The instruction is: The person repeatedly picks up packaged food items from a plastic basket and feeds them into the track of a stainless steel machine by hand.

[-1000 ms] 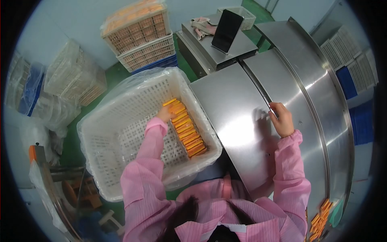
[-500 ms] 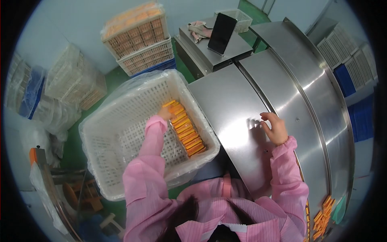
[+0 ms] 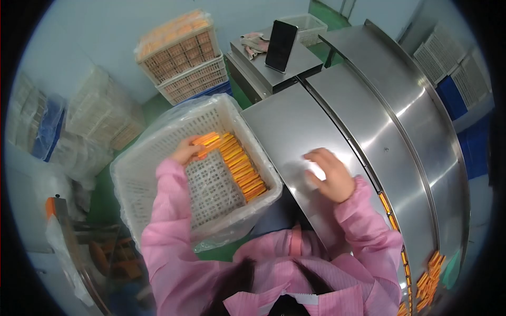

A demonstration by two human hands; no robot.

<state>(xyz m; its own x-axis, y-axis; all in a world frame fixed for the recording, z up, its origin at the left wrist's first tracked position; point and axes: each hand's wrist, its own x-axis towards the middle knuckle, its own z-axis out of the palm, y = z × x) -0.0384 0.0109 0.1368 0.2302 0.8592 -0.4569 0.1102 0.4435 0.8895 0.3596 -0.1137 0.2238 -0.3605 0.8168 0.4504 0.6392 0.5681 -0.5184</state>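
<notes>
My left hand (image 3: 185, 151) is inside the white lined crate (image 3: 266, 196), its fingers closed on some orange-and-yellow wrapped sticks (image 3: 208, 140) near the crate's far side. Right beside them runs a row of similar wrapped sticks (image 3: 243, 167), lined up along the crate's right wall. Exactly how many sticks the fingers hold is hidden. Over the steel table (image 3: 284, 118) hovers my right hand (image 3: 332, 176), fingers bent and apart, nothing in them.
A narrow channel carries a line of wrapped sticks (image 3: 390, 213), with a loose pile (image 3: 429, 282) at lower right. A phone (image 3: 281, 46) and a cloth (image 3: 254, 44) rest on a steel box. Filled crates (image 3: 179, 50) are stacked behind the lined crate.
My left hand has shifted left and now has sticks at its fingers beside the row's far end. My right hand has moved left, nearer the crate. The view has shifted slightly.
</notes>
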